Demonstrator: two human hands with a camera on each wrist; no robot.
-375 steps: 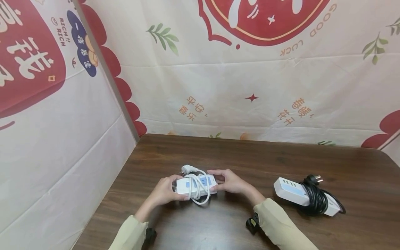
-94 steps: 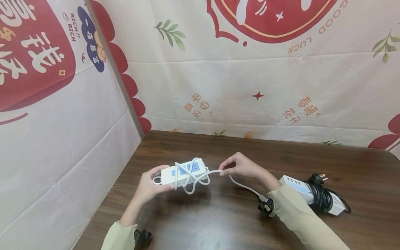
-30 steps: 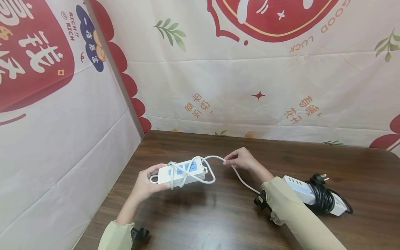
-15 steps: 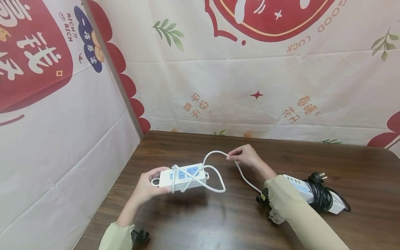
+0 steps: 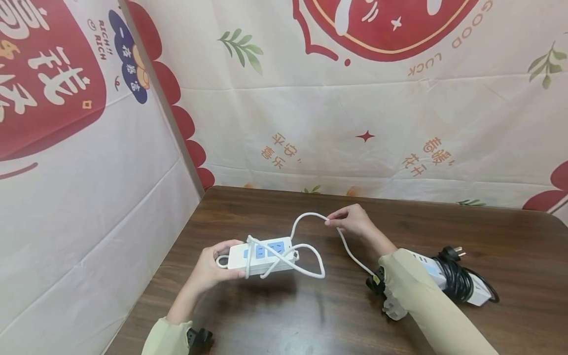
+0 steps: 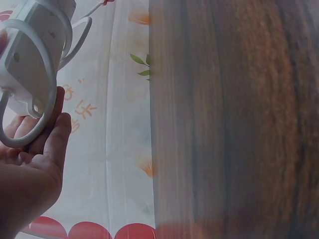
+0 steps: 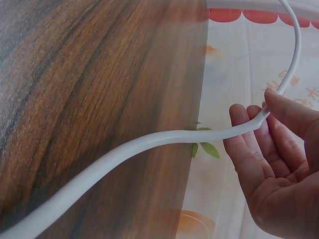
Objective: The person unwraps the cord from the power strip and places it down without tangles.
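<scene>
My left hand (image 5: 208,266) grips the left end of a white power strip (image 5: 261,253) with blue sockets, holding it above the table. White cord (image 5: 310,214) crosses loosely over the strip, and one loop droops past its right end. Up and to the right, my right hand (image 5: 355,220) pinches the cord between thumb and fingertips, as the right wrist view shows on the cord (image 7: 159,137). Beyond the pinch, the cord runs down to the right wrist, where a pale plug-like end (image 5: 394,306) hangs by the sleeve. The left wrist view catches the strip's underside (image 6: 30,64) and a small cord loop.
A second white power strip (image 5: 479,291), wound with black cord (image 5: 459,281), lies at the right, partly behind the right sleeve; its black plug (image 5: 450,254) points right. Printed cloth hangs behind the brown wooden table (image 5: 284,320) and along its left side.
Earlier, both hands held the strip with the cord wound round it. Since then the right hand has drawn the cord out rightward and back; the loop at the strip's right end has widened.
</scene>
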